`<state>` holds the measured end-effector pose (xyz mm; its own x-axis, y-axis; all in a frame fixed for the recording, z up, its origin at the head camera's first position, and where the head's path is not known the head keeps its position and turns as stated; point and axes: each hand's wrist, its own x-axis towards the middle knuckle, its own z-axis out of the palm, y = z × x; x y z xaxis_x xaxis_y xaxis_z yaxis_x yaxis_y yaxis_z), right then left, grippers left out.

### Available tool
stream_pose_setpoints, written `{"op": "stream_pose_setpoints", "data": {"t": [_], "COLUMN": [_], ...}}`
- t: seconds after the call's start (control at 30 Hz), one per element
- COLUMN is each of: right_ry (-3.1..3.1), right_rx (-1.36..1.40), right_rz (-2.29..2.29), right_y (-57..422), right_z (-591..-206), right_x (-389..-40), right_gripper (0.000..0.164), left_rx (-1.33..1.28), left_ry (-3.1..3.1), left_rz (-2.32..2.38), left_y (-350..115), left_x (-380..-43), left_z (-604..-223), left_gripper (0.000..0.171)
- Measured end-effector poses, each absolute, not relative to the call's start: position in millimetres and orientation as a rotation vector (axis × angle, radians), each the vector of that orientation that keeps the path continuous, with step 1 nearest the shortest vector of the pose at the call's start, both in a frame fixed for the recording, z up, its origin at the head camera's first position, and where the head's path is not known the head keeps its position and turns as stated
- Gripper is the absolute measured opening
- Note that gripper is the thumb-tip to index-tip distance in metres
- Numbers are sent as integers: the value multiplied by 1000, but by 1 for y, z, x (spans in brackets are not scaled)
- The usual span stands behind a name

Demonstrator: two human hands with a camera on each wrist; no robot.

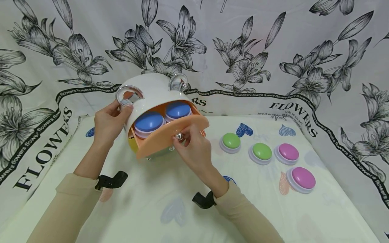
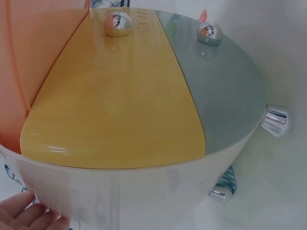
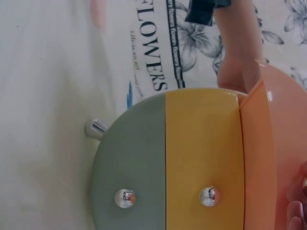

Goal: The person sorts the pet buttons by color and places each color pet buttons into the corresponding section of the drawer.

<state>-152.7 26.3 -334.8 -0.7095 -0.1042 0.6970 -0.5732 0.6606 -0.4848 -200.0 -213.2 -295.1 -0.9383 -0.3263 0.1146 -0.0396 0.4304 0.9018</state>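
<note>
A rounded white drawer box (image 1: 149,86) stands tilted on short silver feet, with an orange drawer (image 1: 165,136) pulled out at its top. Two blue-topped round tubs, one on the left (image 1: 149,121) and one on the right (image 1: 177,109), sit inside that drawer. My right hand (image 1: 194,145) pinches the drawer's silver knob (image 1: 179,136). At the box's left side my left hand (image 1: 109,123) rests with thumb and fingers against the white shell, below a silver ring (image 1: 129,94). Beneath the orange drawer, the yellow drawer (image 2: 110,96) and grey-green drawer (image 2: 216,91) are closed.
On the cloth to the right lie two green-topped tubs, the nearer being this one (image 1: 262,152), and two pink-topped tubs, one farther (image 1: 288,152) and one nearer (image 1: 303,179). A flower-printed curtain (image 1: 237,60) hangs behind. Each wrist wears a black camera mount.
</note>
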Motion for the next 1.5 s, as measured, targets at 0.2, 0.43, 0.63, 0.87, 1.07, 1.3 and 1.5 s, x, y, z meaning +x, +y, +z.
{"op": "stream_pose_setpoints", "data": {"t": [0.2,0.43,0.63,0.87,1.07,1.3,1.5], "right_ry": [-2229,-2248,-2289,-2323,-2348,-2386,-2375], "right_rx": [522,515,494,479,482,467,464], "right_rz": [941,970,952,918,895,858,851], "right_y": [20,12,4,-2,-6,-9,-9], "right_z": [-333,-330,-329,-326,-325,-324,-323], "right_x": [-163,-173,-183,-192,-199,-203,-204], "right_gripper": [29,30,30,30,30,31,31], "left_rx": [314,340,359,349,352,378,392], "left_ry": [-2425,-2445,-2450,-2439,-2435,-2442,-2442], "left_rz": [-1477,-1469,-1492,-1499,-1505,-1505,-1509], "left_y": [-212,-213,-214,-214,-214,-214,-213], "left_x": [-200,-201,-202,-201,-201,-201,-202], "left_z": [-295,-294,-295,-294,-294,-294,-295], "left_gripper": [65,66,66,67,66,66,65]}}
